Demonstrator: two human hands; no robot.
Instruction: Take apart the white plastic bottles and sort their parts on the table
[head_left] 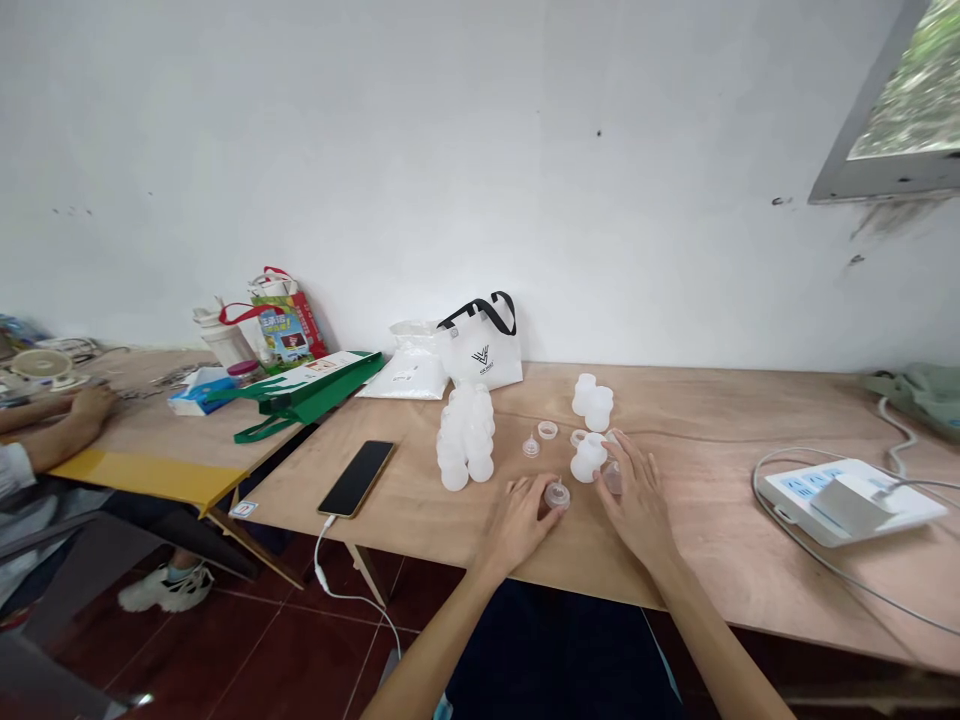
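My left hand (pixel 523 520) is closed at the front of the table, thumb and fingers pinching a clear plastic cap with a pointed tip (pixel 557 494). To its right, my right hand (pixel 639 495) curls its thumb and fingers around a clear plastic piece (pixel 613 477), partly hidden by the fingers. Just left of those fingers is a cluster of white frosted bottles (pixel 587 460). A similar clear tipped cap (pixel 531 447) and a clear ring (pixel 547 430) lie farther back. Another ring (pixel 578 438) touches or lies close to the white cluster; I cannot tell which.
Several white frosted bottles (pixel 465 440) stand grouped to the left, with more white bottles (pixel 594 402) behind. A charging phone (pixel 358 479) lies left. White bags (pixel 481 350) lean on the wall. A white box with cables (pixel 851 500) sits right. Another person's arm (pixel 67 430) rests far left.
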